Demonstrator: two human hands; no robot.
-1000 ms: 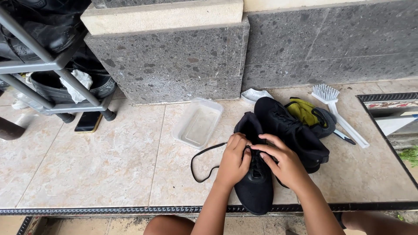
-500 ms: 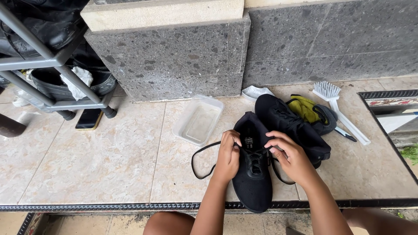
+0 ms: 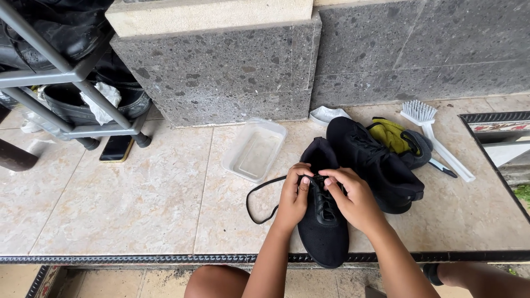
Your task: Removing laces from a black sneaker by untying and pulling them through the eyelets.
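scene was a beige tiled floor [image 3: 110,209] outdoors, backed by a dark grey speckled stone wall [image 3: 232,66] with a pale cap on top; a dark patterned border strip [image 3: 138,258] ran along the floor's near edge. a grey metal rack [image 3: 49,72] stood at far left holding dark shoes, with a dark phone [image 3: 116,149] lying on the floor beside its foot. a clear plastic tub [image 3: 255,150] sat on the tiles just left of the shoes. a second black shoe [image 3: 375,165] lay just right of the worked one, touching it, with a yellow-green shoe [image 3: 398,139] behind it and a white brush [image 3: 436,135] further right.

the black shoe [image 3: 323,232] lay mid-floor, toe toward the person, between both hands. left hand [image 3: 293,196] had its fingers pressed together, pinching the black lace [image 3: 259,201] at the eyelets; the lace looped out to the left on the tiles. right hand [image 3: 353,198] had fingers curled over the tongue area, tips pinching at the lacing; exact grip partly hidden.

compared with half a second earlier: the hands had closed in toward each other over the eyelets, the right hand moving left onto the shoe's middle. shoe, tub, brush and rack stayed put.
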